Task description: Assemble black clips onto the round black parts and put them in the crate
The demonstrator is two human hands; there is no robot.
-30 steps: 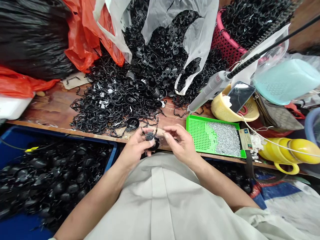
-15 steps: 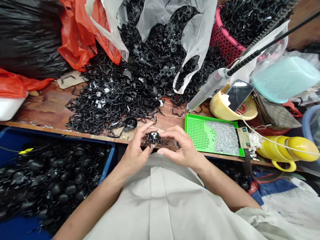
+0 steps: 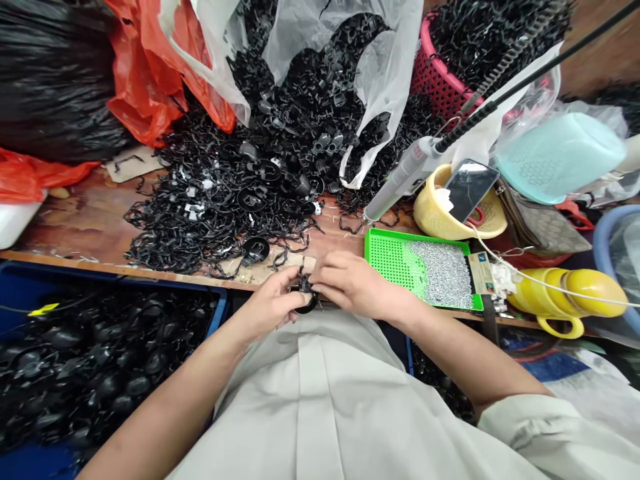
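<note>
At the table's front edge my left hand (image 3: 270,303) is closed around a round black plastic part (image 3: 307,305), its dark disc-like side tilted toward me. My right hand (image 3: 350,285) comes in from the other side, its fingers bunched together against the top of the part. What those right fingertips pinch, if anything, is too small and dark to make out. Just beyond my left hand, a similar black plastic disc (image 3: 256,249) lies at the front of a heap of small black plastic pieces (image 3: 200,207).
A green tray (image 3: 393,263) of small metal pins stands to the right. Above it hangs a grey electric screwdriver (image 3: 400,180). A yellow basket (image 3: 425,213) holds a phone (image 3: 473,190); a yellow flask (image 3: 545,290) lies nearby. A blue bin (image 3: 220,310) of black parts is at left.
The round part has been tilted over between my hands and sits slightly lower. My right fingers have moved from apart to bunched together against it.
</note>
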